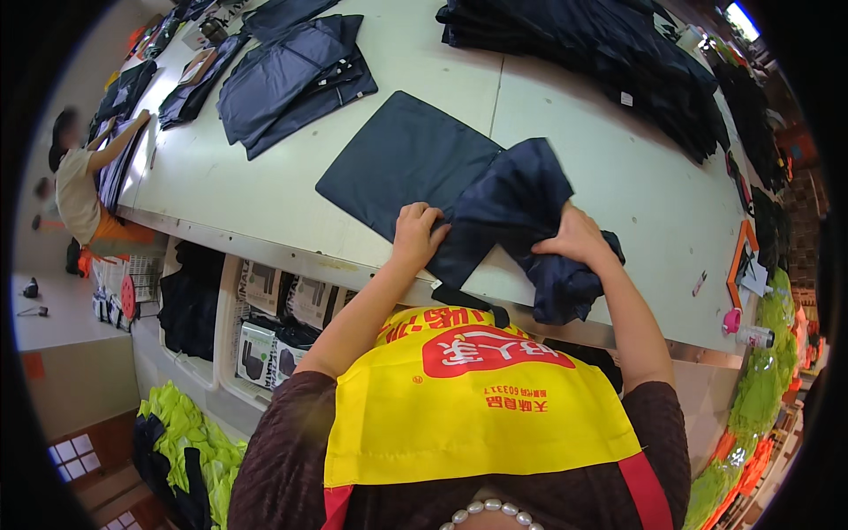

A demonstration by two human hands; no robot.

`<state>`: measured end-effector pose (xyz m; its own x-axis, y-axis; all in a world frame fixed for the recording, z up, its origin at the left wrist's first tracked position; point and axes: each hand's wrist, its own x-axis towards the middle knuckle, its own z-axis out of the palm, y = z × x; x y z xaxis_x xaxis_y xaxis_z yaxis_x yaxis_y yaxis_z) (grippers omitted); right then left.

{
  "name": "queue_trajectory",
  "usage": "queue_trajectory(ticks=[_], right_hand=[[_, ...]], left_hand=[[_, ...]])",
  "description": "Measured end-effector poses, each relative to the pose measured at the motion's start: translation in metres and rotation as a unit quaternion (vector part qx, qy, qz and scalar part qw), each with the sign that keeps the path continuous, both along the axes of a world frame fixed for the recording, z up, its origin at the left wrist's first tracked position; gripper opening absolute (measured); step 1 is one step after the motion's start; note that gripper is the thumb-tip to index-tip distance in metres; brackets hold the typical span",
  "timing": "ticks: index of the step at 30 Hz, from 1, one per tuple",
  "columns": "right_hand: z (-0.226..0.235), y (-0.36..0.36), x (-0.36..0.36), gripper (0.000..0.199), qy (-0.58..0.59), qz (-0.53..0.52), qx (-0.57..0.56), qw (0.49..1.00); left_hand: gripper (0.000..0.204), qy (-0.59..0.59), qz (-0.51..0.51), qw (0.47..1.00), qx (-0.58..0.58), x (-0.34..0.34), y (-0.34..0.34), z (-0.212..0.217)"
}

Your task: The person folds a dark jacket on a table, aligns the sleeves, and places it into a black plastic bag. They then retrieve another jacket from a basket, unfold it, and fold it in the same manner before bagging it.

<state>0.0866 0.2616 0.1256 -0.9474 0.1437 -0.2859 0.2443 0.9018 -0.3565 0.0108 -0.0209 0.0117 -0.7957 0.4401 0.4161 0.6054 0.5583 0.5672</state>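
A dark navy garment lies on the pale table in front of me. Its left part is spread flat with squared corners, while the right part is bunched and crumpled. My left hand is closed on the near edge of the cloth, thumb toward the middle. Farther right, my right hand grips the bunched fabric, its thumb on top and the other fingers mostly hidden. A strip of the cloth hangs toward the table's front edge, close to my yellow apron.
Folded dark garments are stacked at the far left, and a large dark pile covers the far right. A bottle with a pink cap is at the right edge. Bins with packages sit below the table. Another person works at left.
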Motion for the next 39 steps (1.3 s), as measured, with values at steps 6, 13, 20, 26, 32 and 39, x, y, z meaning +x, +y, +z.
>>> queue_trajectory(ticks=[6,13,20,26,32,39], right_hand=[[0.001,-0.04,-0.013,0.072,-0.039,0.145,0.055,0.987],[0.003,-0.041,-0.011,0.058,-0.01,0.378,0.077,0.923],[0.015,-0.045,-0.038,0.076,-0.163,0.234,0.036,0.958],[-0.008,-0.023,-0.044,0.09,-0.108,0.032,-0.128,0.985],[-0.038,-0.01,-0.038,0.085,-0.066,-0.05,-0.28,0.956],[0.033,-0.062,-0.014,0.068,-0.029,-0.121,-0.557,0.821]], left_hand=[[0.023,0.053,-0.01,0.998,-0.03,-0.005,-0.01,-0.014],[0.011,-0.2,0.033,0.952,0.229,-0.031,-0.008,0.016],[0.007,-0.13,-0.084,0.977,0.148,-0.003,-0.022,0.083],[0.006,0.038,-0.097,0.995,0.005,-0.01,-0.015,0.104],[0.011,0.168,-0.138,0.975,-0.038,0.009,-0.004,0.099],[0.029,0.272,-0.145,0.945,0.11,0.009,0.015,0.127]])
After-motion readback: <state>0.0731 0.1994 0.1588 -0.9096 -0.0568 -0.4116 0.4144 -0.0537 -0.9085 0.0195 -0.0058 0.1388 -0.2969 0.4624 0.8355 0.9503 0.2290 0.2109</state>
